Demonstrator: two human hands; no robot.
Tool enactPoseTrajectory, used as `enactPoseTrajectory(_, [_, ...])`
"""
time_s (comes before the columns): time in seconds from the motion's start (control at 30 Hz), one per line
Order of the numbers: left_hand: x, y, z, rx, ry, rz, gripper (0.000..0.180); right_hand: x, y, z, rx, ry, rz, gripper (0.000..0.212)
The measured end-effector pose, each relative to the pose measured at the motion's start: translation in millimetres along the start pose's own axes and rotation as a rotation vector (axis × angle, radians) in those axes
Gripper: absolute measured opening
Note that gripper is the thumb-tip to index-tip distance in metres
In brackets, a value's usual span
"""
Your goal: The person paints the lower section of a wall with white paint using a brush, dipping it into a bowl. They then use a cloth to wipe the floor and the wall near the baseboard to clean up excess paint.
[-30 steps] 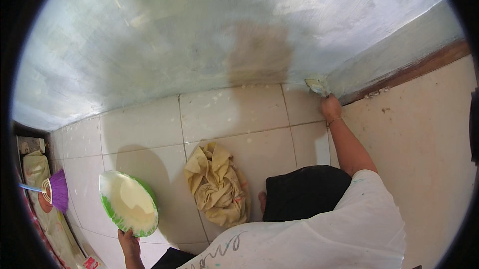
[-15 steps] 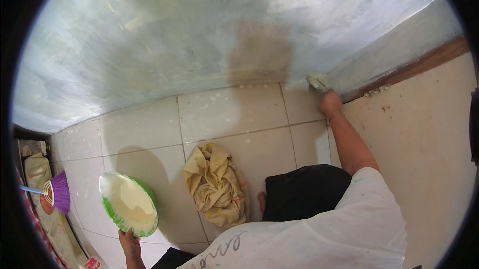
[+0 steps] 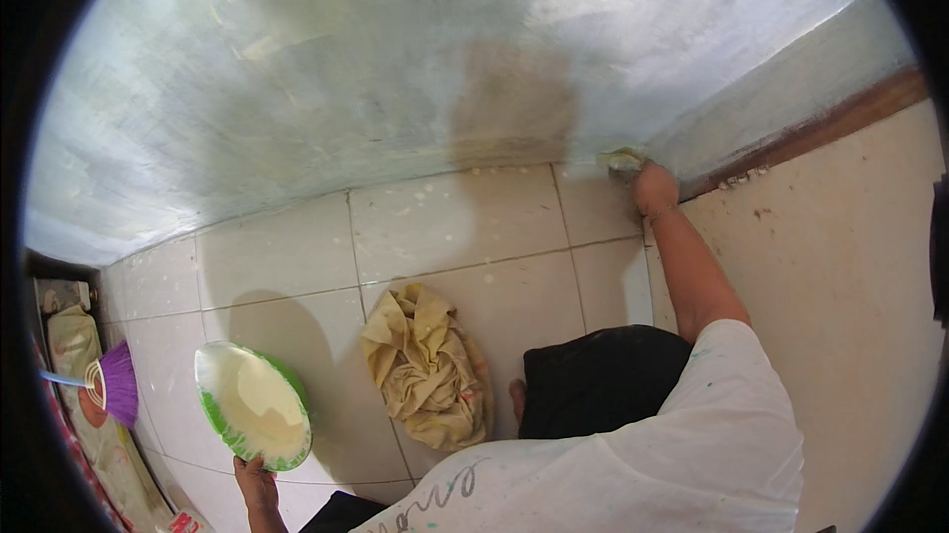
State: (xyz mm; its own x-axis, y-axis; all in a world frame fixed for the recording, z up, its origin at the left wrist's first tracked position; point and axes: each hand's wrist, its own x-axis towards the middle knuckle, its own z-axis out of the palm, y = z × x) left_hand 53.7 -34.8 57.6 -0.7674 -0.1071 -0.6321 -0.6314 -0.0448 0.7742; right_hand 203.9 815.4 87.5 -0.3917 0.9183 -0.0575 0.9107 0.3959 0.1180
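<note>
My left hand (image 3: 256,482) grips the near rim of a green plastic bowl (image 3: 298,390), tilted, with cream-coloured paint inside and pale smears round its edge. At the far right, my right hand (image 3: 655,191) is closed on a small paint-covered tool that looks like a paintbrush (image 3: 623,159). Its pale, greenish end meets the bottom of the wall (image 3: 395,88), close to the corner where wall and floor join. The fingers partly hide its handle. Streaky pale blue-green and whitish paint covers the wall.
A crumpled tan cloth (image 3: 427,365) lies on the paint-spotted floor tiles (image 3: 455,222) between my hands. At far left are a purple-bristled broom (image 3: 119,382) and a rolled pale fabric (image 3: 79,335). A brown strip (image 3: 820,128) edges the side wall at right.
My right hand has shifted slightly up, and the brush has turned flatter against the foot of the wall. The left hand and bowl stay nearly where they were.
</note>
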Motion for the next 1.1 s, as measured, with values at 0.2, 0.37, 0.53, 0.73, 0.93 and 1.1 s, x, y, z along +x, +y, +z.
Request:
enactPoseTrajectory(0.2, [1, -2, -7, 0.009, -0.002, -0.002, 0.039, 10, -17, -14, -0.055, 0.047, -0.052, 0.026])
enactPoseTrajectory(0.37, [-3, -1, 0, 0.008, 0.007, 0.001, 0.038, -4, -28, -40, -0.111, -0.044, -0.076, 0.025])
enactPoseTrajectory(0.53, [-4, 3, 8, 0.003, 0.020, 0.005, 0.034, 26, -9, -15, -0.069, -0.015, -0.084, 0.026])
enactPoseTrajectory(0.73, [-4, -1, 1, 0.005, 0.034, 0.004, 0.034, 15, 8, -21, -0.028, 0.033, -0.024, 0.026])
enactPoseTrajectory(0.93, [-6, 5, 7, 0.035, 0.037, -0.006, 0.035, -12, 5, -94, -0.119, -0.018, -0.056, 0.026])
enactPoseTrajectory(1.1, [-3, 4, 4, 0.026, -0.004, -0.003, 0.036, 2, -1, -38, -0.079, 0.000, -0.087, 0.024])
